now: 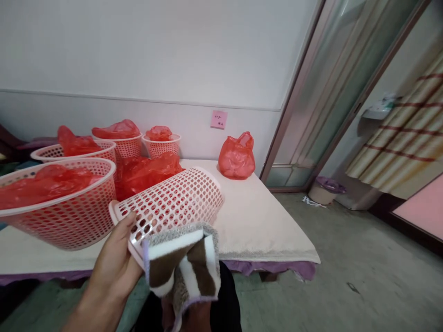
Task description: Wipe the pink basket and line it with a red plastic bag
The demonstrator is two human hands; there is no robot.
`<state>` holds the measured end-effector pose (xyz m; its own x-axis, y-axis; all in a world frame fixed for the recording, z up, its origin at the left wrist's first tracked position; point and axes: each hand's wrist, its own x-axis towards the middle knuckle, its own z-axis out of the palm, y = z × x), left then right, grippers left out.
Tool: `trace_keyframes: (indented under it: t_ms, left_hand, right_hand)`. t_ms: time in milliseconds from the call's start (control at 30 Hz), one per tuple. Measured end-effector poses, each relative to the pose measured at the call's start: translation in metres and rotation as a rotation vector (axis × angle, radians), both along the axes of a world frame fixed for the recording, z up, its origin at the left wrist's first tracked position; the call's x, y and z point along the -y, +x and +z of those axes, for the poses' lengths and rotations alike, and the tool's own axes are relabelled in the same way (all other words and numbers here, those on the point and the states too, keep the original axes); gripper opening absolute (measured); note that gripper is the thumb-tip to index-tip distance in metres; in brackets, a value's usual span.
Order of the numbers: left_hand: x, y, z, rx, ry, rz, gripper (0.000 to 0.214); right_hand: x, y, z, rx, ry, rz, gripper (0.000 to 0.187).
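Obs.: left hand (116,265) has its grip closed round the rim of the pink mesh basket (176,198), thumb outside. The basket is held on its side, off the bed (263,221), mouth toward me and base pointing away to the right. The striped cloth (183,263) is draped over the near rim and touches it. Only a dark sliver of what I take for my right hand (195,320) shows under the cloth; I cannot tell how its grip stands. Progress, as judged: this basket has no liner, while the big basket (58,207) to the left and the three back baskets (126,143) each carry a red bag. The cloth sits only at the rim, so the mesh wall and base look not yet gone over. One tied red bag (237,157) stands apart near the wall, and loose red bags (145,173) lie just behind my basket. Clearances: the big basket's rim is just beside my left hand, so it is tight on that side. The bed is bare to the right of the basket as far as its edge, and the floor (346,276) beyond is open as far as the waste bin (323,189) by the glass door.
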<state>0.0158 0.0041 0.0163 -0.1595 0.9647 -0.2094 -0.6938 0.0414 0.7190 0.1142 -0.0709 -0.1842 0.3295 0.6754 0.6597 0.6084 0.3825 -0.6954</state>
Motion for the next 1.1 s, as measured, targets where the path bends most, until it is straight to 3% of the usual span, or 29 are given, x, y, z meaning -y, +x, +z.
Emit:
trace_keyframes:
  t_ms: [167, 300, 367, 500, 567, 633, 700, 767, 867, 967, 1100]
  left_hand:
    - [0.002, 0.021, 0.004, 0.05, -0.064, -0.023, 0.016]
    - [0.006, 0.041, -0.002, -0.031, 0.057, -0.079, 0.003]
    - [0.008, 0.045, -0.012, -0.151, 0.157, -0.16, 0.011]
    - [0.02, 0.032, -0.053, -0.542, 0.229, -0.35, 0.033]
    - [0.03, 0.019, -0.082, -0.881, 0.238, -0.523, 0.049]
    - [0.038, 0.004, -0.109, -1.246, 0.358, -0.621, 0.08]
    - [0.039, -0.01, -0.13, -1.509, 0.502, -0.573, 0.077]
    - [0.033, -0.021, -0.141, -1.636, 0.588, -0.477, 0.053]
    - [0.016, -0.032, -0.142, -1.644, 0.625, -0.343, 0.035]
    - [0.002, -0.034, -0.13, -1.486, 0.592, -0.272, 0.033]
    - [-0.006, -0.018, -0.103, -1.209, 0.5, -0.215, 0.031]
  right_hand:
    - [-0.01, 0.014, 0.014, 0.293, 0.117, -0.055, 0.063]
    - [-0.02, 0.027, 0.021, 0.196, 0.114, -0.168, 0.054]
    - [-0.023, 0.036, 0.031, 0.124, 0.122, -0.198, 0.046]
    - [-0.026, 0.058, 0.062, -0.176, 0.039, -0.015, 0.029]
    - [-0.028, 0.068, 0.075, -0.381, -0.04, 0.029, 0.028]
    - [-0.03, 0.076, 0.083, -0.541, -0.093, 0.006, 0.028]
    - [-0.032, 0.081, 0.086, -0.615, -0.113, -0.02, 0.029]
    - [-0.034, 0.082, 0.087, -0.633, -0.102, 0.012, 0.029]
    - [-0.037, 0.075, 0.088, -0.679, -0.072, 0.14, 0.028]
    - [-0.039, 0.056, 0.082, -0.696, -0.106, 0.273, 0.026]
    - [-0.052, 0.032, 0.054, -0.351, -0.052, 0.283, 0.031]
